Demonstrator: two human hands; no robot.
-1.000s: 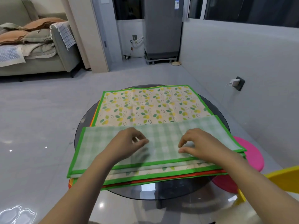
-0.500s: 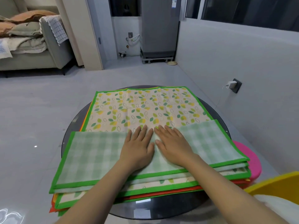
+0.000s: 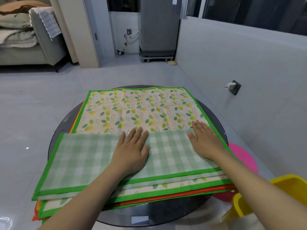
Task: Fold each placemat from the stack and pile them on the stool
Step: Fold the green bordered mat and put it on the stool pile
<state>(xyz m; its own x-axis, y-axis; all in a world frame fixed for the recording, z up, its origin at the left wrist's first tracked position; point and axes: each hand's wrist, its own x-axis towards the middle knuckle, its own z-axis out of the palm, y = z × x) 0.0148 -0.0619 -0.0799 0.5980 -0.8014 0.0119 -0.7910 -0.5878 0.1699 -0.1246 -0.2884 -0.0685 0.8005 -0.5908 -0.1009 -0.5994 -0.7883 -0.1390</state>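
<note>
A stack of placemats [image 3: 126,195] with green and orange borders lies on a round dark glass table [image 3: 54,138]. The top mat is folded in half: its green checked side [image 3: 86,156] covers the near half of the stack, and the leaf-print mat [image 3: 137,108] below shows beyond the fold. My left hand [image 3: 132,146] presses flat on the checked mat near its middle. My right hand [image 3: 205,140] lies flat on its right end, fingers straight, reaching the fold line. A pink stool [image 3: 242,156] stands low at the table's right side.
A yellow plastic chair [image 3: 265,196] sits at the near right. The grey wall with a plugged-in charger [image 3: 230,86] runs along the right. A sofa [image 3: 25,44] piled with bedding is at the far left, a grey fridge [image 3: 159,27] at the back.
Both hands went from pinching the folded edge to lying flat on the checked mat. My right hand has since slid from the middle out to the right end.
</note>
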